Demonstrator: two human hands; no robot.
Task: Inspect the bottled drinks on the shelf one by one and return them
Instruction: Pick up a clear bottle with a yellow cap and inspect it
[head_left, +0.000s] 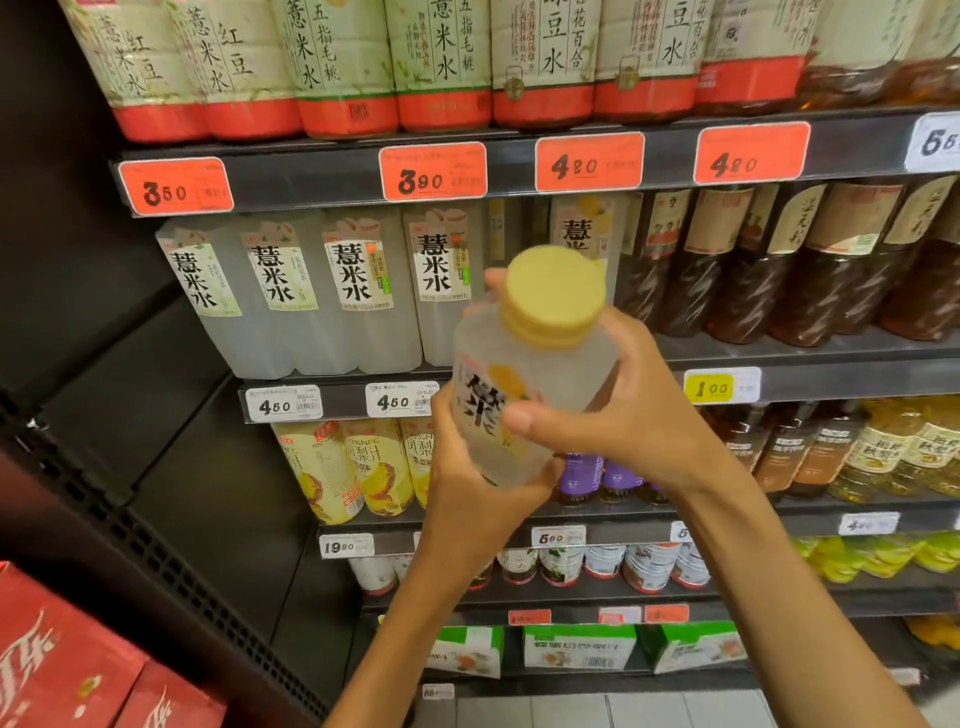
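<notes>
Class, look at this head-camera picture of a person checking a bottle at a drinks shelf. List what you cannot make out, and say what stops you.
- Held bottle: head view, part of its label is covered by the right hand; its base sits behind the left hand.
- Top-shelf bottles: caps cut off by the upper edge.
- White price tag: digits blurred, too small.
- Red cartons: cut off at the lower left corner.
</notes>
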